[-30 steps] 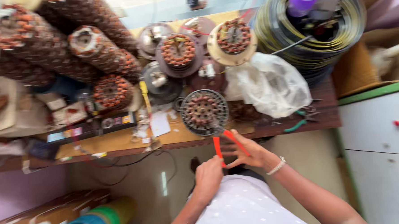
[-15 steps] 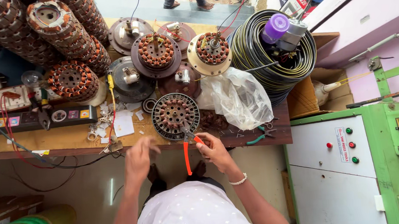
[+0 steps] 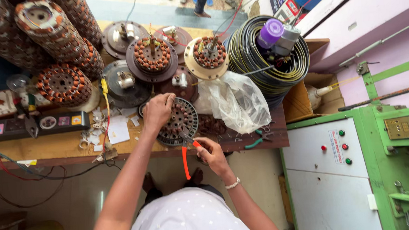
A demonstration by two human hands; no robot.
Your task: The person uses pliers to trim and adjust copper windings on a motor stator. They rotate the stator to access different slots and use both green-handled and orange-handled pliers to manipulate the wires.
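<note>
A round wound motor stator [image 3: 181, 123] with copper coils lies on the wooden workbench [image 3: 54, 147] near its front edge. My left hand [image 3: 157, 111] rests on the stator's upper left rim, fingers curled over it. My right hand [image 3: 212, 155] grips orange-handled pliers [image 3: 185, 157], whose jaws touch the stator's near edge. One orange handle hangs down below the bench edge.
Several other stators and fan motor housings [image 3: 152, 57] crowd the bench's back. A crumpled clear plastic bag [image 3: 238, 102] lies right of the stator, green-handled cutters [image 3: 256, 140] near it. A black wire coil [image 3: 275, 61] sits at right, a green machine cabinet [image 3: 349, 168] beside the bench.
My left hand has moved up from the bench edge onto the stator's rim. The right hand stays at the pliers, whose jaws now meet the stator. The view shifted slightly.
</note>
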